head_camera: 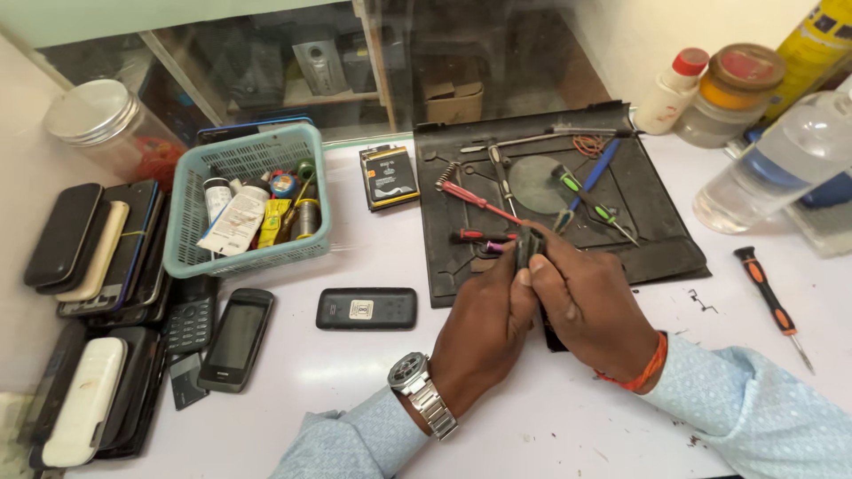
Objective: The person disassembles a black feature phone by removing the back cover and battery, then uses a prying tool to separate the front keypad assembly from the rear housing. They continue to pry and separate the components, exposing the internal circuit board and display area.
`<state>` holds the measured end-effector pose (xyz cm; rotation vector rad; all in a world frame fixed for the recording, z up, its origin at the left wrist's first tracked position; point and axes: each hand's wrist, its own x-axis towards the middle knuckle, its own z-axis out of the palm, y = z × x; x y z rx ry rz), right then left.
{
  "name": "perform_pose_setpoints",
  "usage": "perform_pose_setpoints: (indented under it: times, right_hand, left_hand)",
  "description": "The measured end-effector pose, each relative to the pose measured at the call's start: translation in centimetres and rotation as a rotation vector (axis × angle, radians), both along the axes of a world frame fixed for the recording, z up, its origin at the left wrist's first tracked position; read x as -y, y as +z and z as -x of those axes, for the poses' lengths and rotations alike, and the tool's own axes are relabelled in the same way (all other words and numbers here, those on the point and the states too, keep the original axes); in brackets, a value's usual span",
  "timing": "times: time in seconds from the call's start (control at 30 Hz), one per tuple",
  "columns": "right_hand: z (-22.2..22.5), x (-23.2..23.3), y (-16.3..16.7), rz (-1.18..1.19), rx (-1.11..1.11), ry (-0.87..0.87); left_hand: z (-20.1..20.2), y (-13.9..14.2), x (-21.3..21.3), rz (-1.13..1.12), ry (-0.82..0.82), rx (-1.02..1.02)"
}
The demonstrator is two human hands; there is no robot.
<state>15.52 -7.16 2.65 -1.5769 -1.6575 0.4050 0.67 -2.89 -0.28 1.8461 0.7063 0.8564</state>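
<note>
Both hands, left (pixel 484 324) and right (pixel 590 306), pinched a small dark phone (pixel 529 248) edge-up above the mat (pixel 657 239). Fingers closed narrowly on it. Advisable: grip firm, pry gently along the seam, parts kept over mat.

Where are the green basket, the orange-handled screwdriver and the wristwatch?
green basket (pixel 312 191), head view, on its right wall.
orange-handled screwdriver (pixel 769 297), head view, on the handle.
wristwatch (pixel 409 372), head view, on the dial at the left wrist.
</note>
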Motion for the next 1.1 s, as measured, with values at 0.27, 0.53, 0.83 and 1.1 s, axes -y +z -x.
perform_pose_setpoints:
  times: [0.27, 0.53, 0.83, 1.1]
  right_hand:
    - [-1.5, -1.8, -0.4, 0.349, -0.809, 0.222]
    - [-3.2, -2.0, -0.8, 0.278, -0.650, 0.341]
    - [-3.3, -2.2, -1.6, 0.359, -0.650, 0.351]
    - [-3.9, -2.2, 0.0, 0.364, -0.557, 0.388]
  left_hand:
    - [-0.5, -1.8, -2.2, 0.467, -0.127, 0.380]
    - [0.6, -1.4, -3.0, 0.262, -0.120, 0.330]
    - [0.1, -1.6, -3.2, 0.276, -0.169, 0.313]
    - [0.6, -1.1, -4.1, 0.281, -0.159, 0.191]
